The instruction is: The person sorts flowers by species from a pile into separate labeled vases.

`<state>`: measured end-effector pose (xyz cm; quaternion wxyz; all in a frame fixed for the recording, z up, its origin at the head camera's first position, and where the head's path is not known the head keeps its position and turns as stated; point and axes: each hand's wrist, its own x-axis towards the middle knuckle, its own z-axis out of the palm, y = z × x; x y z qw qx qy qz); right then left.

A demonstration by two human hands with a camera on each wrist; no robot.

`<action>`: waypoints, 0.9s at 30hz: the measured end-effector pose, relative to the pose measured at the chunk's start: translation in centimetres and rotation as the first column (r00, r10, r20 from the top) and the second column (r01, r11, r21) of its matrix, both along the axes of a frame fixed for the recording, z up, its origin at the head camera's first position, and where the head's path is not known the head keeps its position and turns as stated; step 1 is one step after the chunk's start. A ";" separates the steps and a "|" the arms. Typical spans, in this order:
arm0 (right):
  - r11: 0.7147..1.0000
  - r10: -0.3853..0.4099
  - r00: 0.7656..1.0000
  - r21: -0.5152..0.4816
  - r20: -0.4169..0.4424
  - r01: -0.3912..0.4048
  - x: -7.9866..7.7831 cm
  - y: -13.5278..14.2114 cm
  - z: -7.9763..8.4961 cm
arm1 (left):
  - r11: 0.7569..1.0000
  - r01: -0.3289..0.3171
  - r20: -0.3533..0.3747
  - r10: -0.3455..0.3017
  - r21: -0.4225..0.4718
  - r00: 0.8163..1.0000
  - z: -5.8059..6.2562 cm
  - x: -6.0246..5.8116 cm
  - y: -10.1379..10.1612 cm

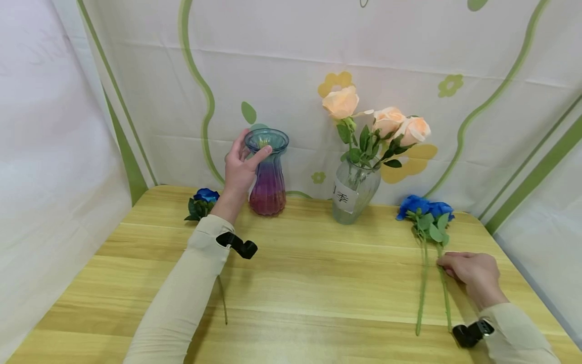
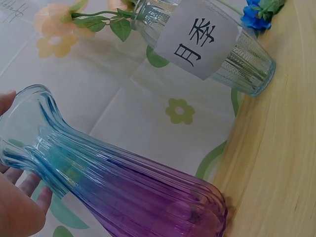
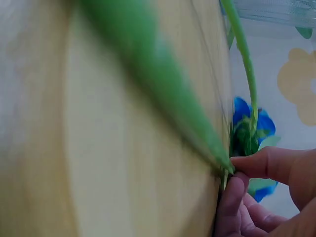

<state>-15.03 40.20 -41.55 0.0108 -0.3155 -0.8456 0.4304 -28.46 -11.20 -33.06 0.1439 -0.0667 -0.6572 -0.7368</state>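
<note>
My left hand (image 1: 241, 166) grips the flared neck of a ribbed glass vase (image 1: 268, 189), thumb across its rim and fingers round the far side. The glass fades from teal at the mouth to purple-pink at the base, and the vase stands upright near the table's back edge. On the right, my right hand (image 1: 476, 273) pinches the green stem of a blue artificial rose (image 1: 441, 210) between thumb and forefinger. A second blue rose (image 1: 413, 205) lies right beside it, its stem running toward me. In the right wrist view the pinched stem (image 3: 163, 84) crosses close to the camera.
Between the hands, a clear vase (image 1: 356, 197) with a paper label (image 2: 195, 39) holds three peach roses (image 1: 388, 121). Another blue rose (image 1: 206, 195) lies at the left, partly hidden by my left forearm. A patterned curtain (image 1: 291, 91) hangs behind the wooden table (image 1: 318, 283).
</note>
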 end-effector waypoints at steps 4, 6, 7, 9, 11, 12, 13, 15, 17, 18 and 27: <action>0.995 -0.022 0.999 -0.095 -0.033 0.019 -0.1 -0.1 0.2 | 1.000 -0.004 -0.003 0.004 0.003 1.000 0.0 0.0 -0.1; 0.983 -0.037 0.998 -0.180 -0.058 0.026 0.0 -0.2 0.3 | 1.000 -0.005 -0.001 0.005 0.000 1.000 0.1 0.0 -0.1; 0.974 -0.046 0.997 -0.226 -0.069 0.029 0.0 -0.1 0.4 | 1.000 -0.005 0.000 0.005 0.000 1.000 0.1 0.0 -0.1; 0.957 -0.061 0.995 -0.287 -0.076 0.037 0.1 -0.1 0.5 | 1.000 -0.005 0.003 0.006 -0.003 1.000 0.1 0.0 0.0; 0.944 -0.072 0.994 -0.326 -0.080 0.042 0.3 0.1 0.7 | 1.000 -0.007 0.005 0.007 -0.005 1.000 0.1 0.0 0.0; 0.935 -0.083 0.993 -0.351 -0.083 0.049 0.3 0.1 0.8 | 1.000 -0.007 0.005 0.007 -0.003 1.000 0.1 0.0 0.0; 0.923 -0.092 0.992 -0.381 -0.091 0.051 0.4 0.2 0.9 | 1.000 -0.006 0.003 0.006 0.001 1.000 0.0 -0.1 0.0; 0.882 -0.109 0.986 -0.469 -0.123 0.039 0.5 0.4 1.2 | 1.000 -0.006 0.000 0.006 0.003 1.000 0.0 -0.1 0.1; 0.815 -0.143 0.975 -0.579 -0.171 0.018 0.6 0.3 1.5 | 1.000 -0.005 -0.003 0.005 0.004 1.000 0.0 -0.1 0.1; 0.782 -0.161 0.967 -0.623 -0.198 0.002 0.5 0.3 1.7 | 1.000 -0.004 -0.004 0.004 0.004 1.000 0.0 -0.1 0.1; 0.461 -0.488 0.789 -0.878 -0.373 -0.131 0.1 -2.9 4.0 | 1.000 -0.002 0.002 0.002 0.004 1.000 0.0 0.0 0.1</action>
